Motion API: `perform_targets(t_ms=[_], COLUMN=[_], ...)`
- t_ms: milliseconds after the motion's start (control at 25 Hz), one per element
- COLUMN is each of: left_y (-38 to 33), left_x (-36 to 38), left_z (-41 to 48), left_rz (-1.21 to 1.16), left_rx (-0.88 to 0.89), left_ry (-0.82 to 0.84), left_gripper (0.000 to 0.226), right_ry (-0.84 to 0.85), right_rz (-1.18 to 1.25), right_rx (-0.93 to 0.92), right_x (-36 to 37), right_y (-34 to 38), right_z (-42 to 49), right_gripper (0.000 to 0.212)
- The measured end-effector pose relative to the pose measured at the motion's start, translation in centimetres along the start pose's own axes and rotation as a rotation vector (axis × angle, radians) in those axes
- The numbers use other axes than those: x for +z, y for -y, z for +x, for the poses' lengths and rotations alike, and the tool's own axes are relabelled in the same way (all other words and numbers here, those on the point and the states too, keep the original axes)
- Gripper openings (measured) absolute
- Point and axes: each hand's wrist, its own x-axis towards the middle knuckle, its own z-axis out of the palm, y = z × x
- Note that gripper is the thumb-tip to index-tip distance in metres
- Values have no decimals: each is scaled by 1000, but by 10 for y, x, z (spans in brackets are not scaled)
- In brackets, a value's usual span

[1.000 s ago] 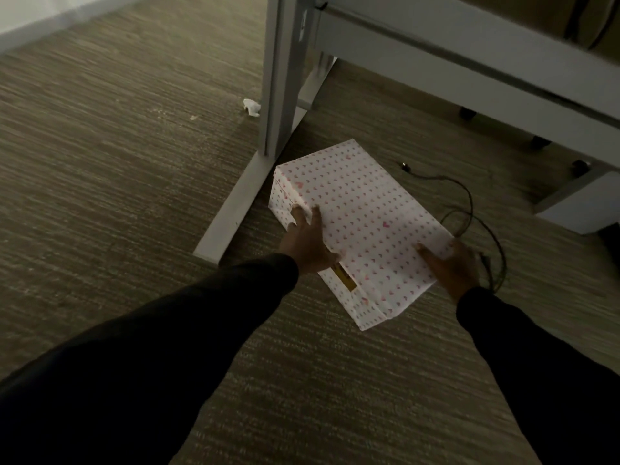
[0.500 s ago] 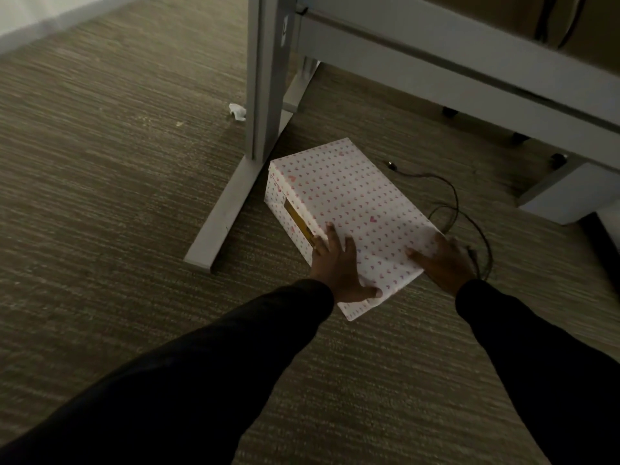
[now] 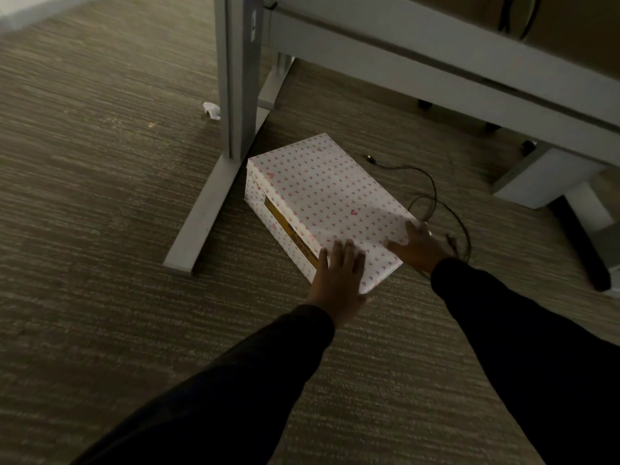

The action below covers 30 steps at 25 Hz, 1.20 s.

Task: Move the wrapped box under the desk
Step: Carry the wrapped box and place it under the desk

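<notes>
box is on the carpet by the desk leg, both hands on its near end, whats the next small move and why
Probably a short straight push away from the body, sliding the wrapped box further under the desk. Both the left hand and right hand lie flat on its near end, without a closed grip. Its far corner sits close beside the desk leg, and a black cable lies right of it, so keep the line between them.

carpet floor [image 3: 100,196] | on it: wrapped box [image 3: 322,196], desk foot [image 3: 204,213], black cable [image 3: 436,203], paper scrap [image 3: 212,110]
</notes>
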Motion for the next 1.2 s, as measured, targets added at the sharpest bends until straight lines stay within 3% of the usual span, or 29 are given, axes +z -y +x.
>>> perform_targets(t_ms=[200, 320, 400, 480, 560, 640, 760, 1000, 1200], left_y=[24, 75, 113, 135, 139, 137, 148, 203, 238], left_x=[-5, -16, -26, -31, -27, -21, -17, -28, -35], left_z=[-4, -10, -14, -17, -18, -17, -18, -17, -17], left_rz=[24, 81, 149, 194, 181, 169, 184, 182, 165], left_rx=[76, 211, 253, 218, 159, 144, 109, 19, -69], left_ry=[-16, 2, 16, -23, -67, -45, -2, -19, 32], left_gripper=[85, 83, 83, 85, 88, 82, 75, 74, 75], right_ry=[-44, -14, -90, -212, -208, -172, -201, -28, 5], right_rz=[-178, -65, 5, 185, 446, 627, 717, 789, 794], right_rx=[15, -42, -80, -43, -3, -48, -100, -108, -134], right_x=[4, 11, 18, 26, 41, 62, 81, 85, 91], right_y=[7, 18, 26, 30, 32, 36, 53, 100, 134], right_z=[-11, -22, -31, -37, -44, -52, -56, -53, -46], right_gripper=[100, 105, 102, 98, 99, 88, 72, 89, 92])
